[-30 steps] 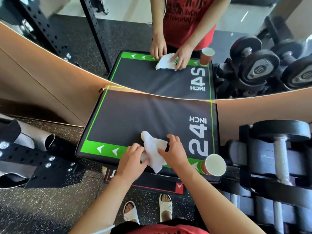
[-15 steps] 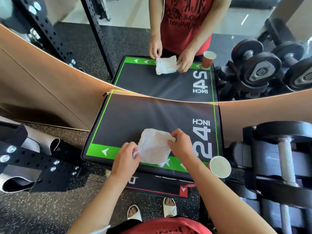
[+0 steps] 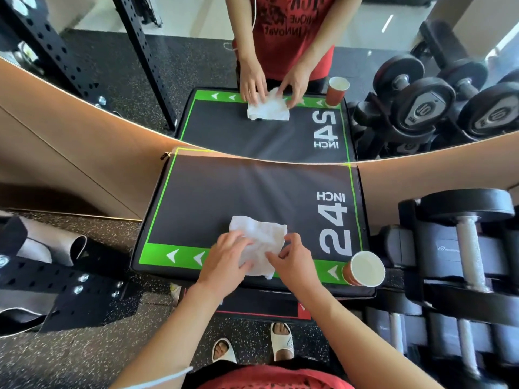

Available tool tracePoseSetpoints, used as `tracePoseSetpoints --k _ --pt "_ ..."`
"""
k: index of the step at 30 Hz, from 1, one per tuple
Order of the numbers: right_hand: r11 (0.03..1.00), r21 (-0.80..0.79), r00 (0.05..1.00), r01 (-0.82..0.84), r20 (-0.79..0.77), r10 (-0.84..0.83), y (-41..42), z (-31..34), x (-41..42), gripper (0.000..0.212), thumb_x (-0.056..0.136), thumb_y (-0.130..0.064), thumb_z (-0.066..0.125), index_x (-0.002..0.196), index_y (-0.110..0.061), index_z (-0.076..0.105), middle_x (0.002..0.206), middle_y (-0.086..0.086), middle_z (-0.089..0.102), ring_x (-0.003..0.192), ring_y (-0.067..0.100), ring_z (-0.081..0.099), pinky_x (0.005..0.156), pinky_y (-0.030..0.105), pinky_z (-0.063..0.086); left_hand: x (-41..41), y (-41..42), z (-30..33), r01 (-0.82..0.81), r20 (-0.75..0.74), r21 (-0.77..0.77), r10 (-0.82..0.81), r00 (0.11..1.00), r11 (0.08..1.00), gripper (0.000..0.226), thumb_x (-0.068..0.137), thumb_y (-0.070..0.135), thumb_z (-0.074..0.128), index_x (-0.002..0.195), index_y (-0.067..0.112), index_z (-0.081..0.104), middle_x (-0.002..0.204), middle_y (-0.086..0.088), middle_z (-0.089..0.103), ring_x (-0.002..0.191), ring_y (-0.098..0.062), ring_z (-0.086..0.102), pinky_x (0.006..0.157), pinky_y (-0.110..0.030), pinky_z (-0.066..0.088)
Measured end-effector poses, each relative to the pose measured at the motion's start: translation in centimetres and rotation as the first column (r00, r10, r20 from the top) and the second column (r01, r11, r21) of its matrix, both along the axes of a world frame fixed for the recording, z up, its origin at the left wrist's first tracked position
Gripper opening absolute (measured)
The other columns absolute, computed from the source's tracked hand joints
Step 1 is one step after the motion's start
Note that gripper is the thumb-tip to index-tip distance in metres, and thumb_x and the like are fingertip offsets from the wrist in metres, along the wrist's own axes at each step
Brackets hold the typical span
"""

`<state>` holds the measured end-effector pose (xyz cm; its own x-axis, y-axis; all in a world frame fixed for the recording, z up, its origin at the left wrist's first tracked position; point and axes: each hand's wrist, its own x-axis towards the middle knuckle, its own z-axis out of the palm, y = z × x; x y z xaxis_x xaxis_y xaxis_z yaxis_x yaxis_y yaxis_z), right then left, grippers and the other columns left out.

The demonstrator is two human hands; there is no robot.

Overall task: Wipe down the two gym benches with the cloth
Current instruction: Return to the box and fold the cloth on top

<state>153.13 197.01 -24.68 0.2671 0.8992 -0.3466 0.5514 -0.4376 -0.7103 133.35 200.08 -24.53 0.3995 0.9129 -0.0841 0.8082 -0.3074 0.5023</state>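
A white cloth (image 3: 261,235) lies spread and crumpled on the near part of a black padded bench (image 3: 238,192) with green trim and "24 INCH" lettering. My left hand (image 3: 224,259) lies over the cloth's near left part, with the fingers on top and the thumb curled in at its near edge. My right hand (image 3: 295,261) pinches the cloth's right edge with curled fingers. Only this one bench shows; a lower black pad with red trim (image 3: 261,307) peeks out beneath its front edge.
A red paper cup (image 3: 365,269) stands on the bench's near right corner, close to my right hand. A dumbbell rack (image 3: 466,240) fills the right side. A mirror (image 3: 266,127) behind the bench reflects it all. Black perforated rack parts (image 3: 56,287) lie at left.
The cloth was bunched between my hands a second ago and now lies opened out on the bench. Both hands have closed in over its near edge.
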Motion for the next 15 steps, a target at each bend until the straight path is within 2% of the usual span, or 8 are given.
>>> tracePoseSetpoints --k 2,5,7,10,13,15 --pt "1.000 0.024 1.000 0.011 -0.019 -0.010 -0.1 -0.1 -1.1 0.053 0.086 -0.028 0.072 0.130 -0.025 0.043 0.076 -0.003 0.064 0.071 0.010 0.062 0.061 0.033 0.049 -0.2 0.2 -0.3 0.011 -0.022 -0.014 -0.012 1.000 1.000 0.051 0.087 0.032 0.082 0.136 0.029 0.065 0.148 0.007 0.053 0.136 -0.021 0.047 0.110 -0.042 0.046" --pt "1.000 0.009 0.998 0.017 -0.057 -0.017 0.6 0.0 -1.9 0.062 0.082 -0.010 0.058 0.138 -0.027 0.036 0.083 0.000 0.066 0.073 0.019 0.063 0.058 0.033 0.045 -1.1 0.2 -0.8 0.001 -0.070 0.033 0.002 0.998 0.999 0.055 0.084 0.041 0.084 0.135 0.031 0.065 0.147 0.005 0.055 0.136 -0.023 0.051 0.105 -0.046 0.050" --pt "0.999 0.011 0.996 0.043 -0.076 -0.042 1.3 0.2 -1.4 0.063 0.079 -0.007 0.056 0.133 -0.032 0.037 0.075 -0.001 0.063 0.066 0.016 0.061 0.054 0.032 0.046 -1.7 0.2 -0.8 -0.028 -0.108 0.065 0.034 0.994 0.998 0.059 0.083 0.050 0.083 0.136 0.033 0.065 0.148 0.003 0.054 0.138 -0.024 0.050 0.104 -0.045 0.051" --pt "0.998 -0.001 0.994 0.066 -0.092 -0.065 1.9 0.3 -0.3 0.057 0.075 -0.011 0.064 0.122 -0.034 0.042 0.071 -0.003 0.061 0.062 0.011 0.059 0.058 0.032 0.051 -2.2 0.3 -0.7 -0.042 -0.169 0.087 0.057 0.984 0.995 0.054 0.090 0.056 0.074 0.140 0.038 0.062 0.152 0.003 0.050 0.141 -0.025 0.047 0.104 -0.045 0.049" --pt "0.987 -0.156 0.996 0.038 -0.079 -0.051 1.9 0.2 0.5 0.035 0.076 -0.024 0.074 0.103 -0.023 0.051 0.080 -0.007 0.065 0.068 0.010 0.062 0.058 0.027 0.049 -2.0 -0.2 -0.8 -0.076 -0.177 0.101 0.093 0.980 0.992 0.041 0.098 0.040 0.068 0.139 0.037 0.063 0.153 0.000 0.050 0.141 -0.028 0.047 0.104 -0.046 0.048" --pt "0.979 -0.202 1.000 0.027 -0.003 -0.028 1.5 0.2 0.4 0.030 0.076 -0.035 0.075 0.092 -0.017 0.057 0.080 -0.004 0.068 0.071 0.016 0.064 0.059 0.031 0.049 -1.9 -0.3 -0.7 -0.102 -0.163 0.108 0.118 0.979 0.989 0.038 0.099 0.034 0.068 0.137 0.032 0.065 0.152 -0.002 0.051 0.139 -0.030 0.048 0.103 -0.046 0.048"
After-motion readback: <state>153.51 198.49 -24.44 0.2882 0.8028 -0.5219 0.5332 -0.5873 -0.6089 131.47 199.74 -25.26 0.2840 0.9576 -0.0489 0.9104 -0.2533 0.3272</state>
